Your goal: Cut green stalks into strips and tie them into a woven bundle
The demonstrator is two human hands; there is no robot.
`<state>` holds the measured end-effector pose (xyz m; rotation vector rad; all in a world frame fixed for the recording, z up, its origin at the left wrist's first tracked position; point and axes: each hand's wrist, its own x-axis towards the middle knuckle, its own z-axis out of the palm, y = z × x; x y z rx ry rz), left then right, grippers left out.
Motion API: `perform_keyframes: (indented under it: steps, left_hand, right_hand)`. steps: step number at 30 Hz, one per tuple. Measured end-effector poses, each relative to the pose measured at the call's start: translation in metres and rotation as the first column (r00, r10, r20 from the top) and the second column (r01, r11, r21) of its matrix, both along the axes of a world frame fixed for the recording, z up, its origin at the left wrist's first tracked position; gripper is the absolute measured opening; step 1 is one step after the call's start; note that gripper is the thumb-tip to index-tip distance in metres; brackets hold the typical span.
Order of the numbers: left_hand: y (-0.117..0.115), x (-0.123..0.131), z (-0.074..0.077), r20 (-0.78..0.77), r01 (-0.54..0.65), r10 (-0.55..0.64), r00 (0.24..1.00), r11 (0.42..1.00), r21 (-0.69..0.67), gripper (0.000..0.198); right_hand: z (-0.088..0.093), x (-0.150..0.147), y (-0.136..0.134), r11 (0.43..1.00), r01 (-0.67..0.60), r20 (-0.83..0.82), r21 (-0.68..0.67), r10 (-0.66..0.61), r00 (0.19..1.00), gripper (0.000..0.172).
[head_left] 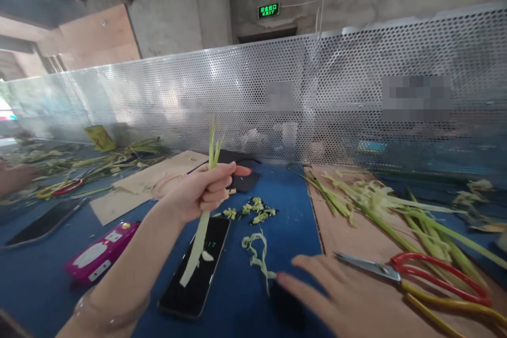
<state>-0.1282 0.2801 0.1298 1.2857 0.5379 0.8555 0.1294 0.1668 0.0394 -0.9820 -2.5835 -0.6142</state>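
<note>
Above us, a lit green sign (pixel 268 10) reads "安全出口 EXIT"; on the phone (pixel 200 293) before us, only "17" is legible. The pale labels (pixel 279 97) on the perforated metal panel (pixel 225 82) are too blurred to read. We have a smooth blue table (pixel 291 195), and on its right a sheet of brown cardboard (pixel 344 229) with long green stems (pixel 372 206) and frayed peel. The scissors (pixel 390 270), with steel blades and red and yellow handles, lie just beside our right hand (pixel 328 301). A glossy magenta box (pixel 89 261) with white patches sits left of our forearm. Our left hand (pixel 214 190) pinches a pale green stalk (pixel 200 243), its grip pressed together around the middle; the stalk slants over the phone, flat and broad below, splitting into thin, pointed leaves above. Our right hand's grip is spread, one fingertip at the end of a curled, whitish strip (pixel 257 257).
</note>
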Motion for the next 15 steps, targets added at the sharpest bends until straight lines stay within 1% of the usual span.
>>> perform_keyframes:
  steps: [1,2,4,5,6,7,8,9,10,11,13,14,15]
  left_hand:
    - [0.004,-0.004,-0.001,0.027,0.000,0.001,1.000,1.000,-0.021,0.022]
    - [0.009,-0.007,-0.002,0.050,-0.004,0.006,0.999,0.999,-0.042,0.021]
    - [0.019,-0.012,-0.006,0.099,-0.032,0.042,0.994,0.994,-0.100,0.021]
    - [0.024,-0.014,-0.008,0.129,-0.054,0.072,0.989,0.989,-0.137,0.021]
    - [0.029,-0.015,-0.010,0.157,-0.071,0.101,0.983,0.981,-0.181,0.021]
    - [0.034,-0.017,-0.012,0.170,-0.085,0.120,0.978,0.976,-0.199,0.021]
    - [0.038,-0.019,-0.014,0.180,-0.098,0.137,0.974,0.973,-0.211,0.021]
    - [0.043,-0.022,-0.016,0.186,-0.110,0.152,0.971,0.969,-0.222,0.021]
    - [0.047,-0.024,-0.018,0.191,-0.124,0.170,0.967,0.965,-0.232,0.020]
    - [0.051,-0.027,-0.020,0.199,-0.137,0.187,0.962,0.960,-0.244,0.020]
    - [0.057,-0.032,-0.024,0.213,-0.158,0.218,0.952,0.951,-0.267,0.019]
    - [0.059,-0.035,-0.025,0.218,-0.166,0.230,0.948,0.947,-0.276,0.020]
    - [0.061,-0.037,-0.027,0.223,-0.172,0.239,0.945,0.943,-0.284,0.020]
  right_hand:
    - [-0.006,-0.014,0.002,0.998,-0.055,0.058,-0.004,0.055,0.997,0.043]
    - [-0.012,-0.025,0.004,0.996,-0.084,0.041,0.030,0.083,0.996,0.040]
    - [-0.025,-0.037,0.013,0.984,-0.165,0.025,0.067,0.164,0.986,0.027]
    - [-0.029,-0.036,0.020,0.983,-0.166,0.040,0.077,0.164,0.986,0.025]
    - [-0.030,-0.032,0.030,0.989,-0.131,0.013,0.075,0.131,0.991,0.025]
    - [-0.028,-0.026,0.042,0.997,-0.029,-0.002,0.068,0.029,1.000,0.028]
    - [-0.023,-0.019,0.056,0.995,0.076,0.024,0.070,-0.078,0.997,0.031]
    - [-0.017,-0.013,0.069,0.982,0.173,0.034,0.071,-0.175,0.984,0.028]
    - [-0.009,-0.010,0.082,0.968,0.239,0.022,0.069,-0.241,0.970,0.024]
    - [-0.001,-0.010,0.092,0.961,0.266,0.005,0.075,-0.267,0.964,0.023]
    - [0.014,-0.025,0.099,0.960,0.268,-0.020,0.079,-0.268,0.963,0.027]
    - [0.019,-0.038,0.096,0.976,0.218,-0.019,0.017,-0.217,0.976,0.028]
    - [0.022,-0.053,0.089,0.992,0.101,-0.027,-0.076,-0.103,0.994,0.031]
